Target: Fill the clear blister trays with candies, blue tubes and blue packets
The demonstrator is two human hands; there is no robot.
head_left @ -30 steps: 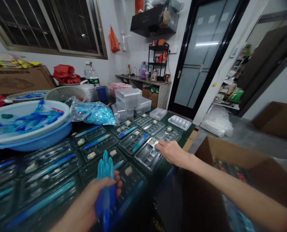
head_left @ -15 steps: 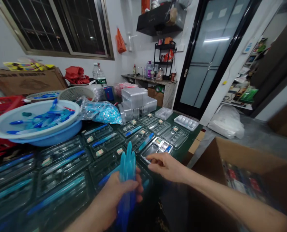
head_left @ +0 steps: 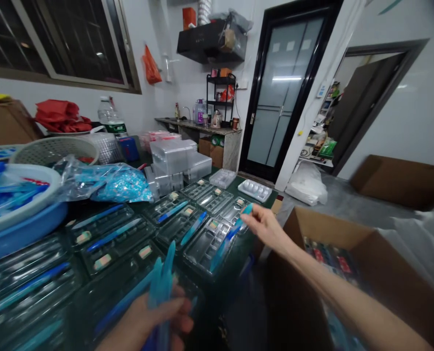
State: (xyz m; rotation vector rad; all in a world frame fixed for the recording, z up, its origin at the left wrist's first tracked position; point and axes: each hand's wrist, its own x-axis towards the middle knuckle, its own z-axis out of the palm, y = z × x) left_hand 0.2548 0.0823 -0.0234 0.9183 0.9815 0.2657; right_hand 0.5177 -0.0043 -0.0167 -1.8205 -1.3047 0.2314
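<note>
My left hand [head_left: 165,312], low in the middle of the head view, is closed around a bundle of pen-shaped plastic sticks [head_left: 161,285], teal at the top and dark blue below. My right hand [head_left: 266,225] pinches the teal end of a single blue-and-teal pen-shaped stick [head_left: 222,251]. That stick slants down over a clear plastic tray [head_left: 195,256] with a small striped block in it; whether it touches the tray I cannot tell. More clear trays lie around, several with one such stick [head_left: 193,228] and a small block [head_left: 144,251].
At the left, a pale blue basin [head_left: 54,200] is heaped with the same sticks. Beside it lies a bag of blue bits [head_left: 123,183]. Clear plastic boxes [head_left: 173,153] are stacked behind. An open cardboard box [head_left: 392,263] stands at the right below my forearm.
My right hand now holds one stick over the nearest tray; before, it held none that I could see. The left-hand bundle looks thinner. The view has turned right.
</note>
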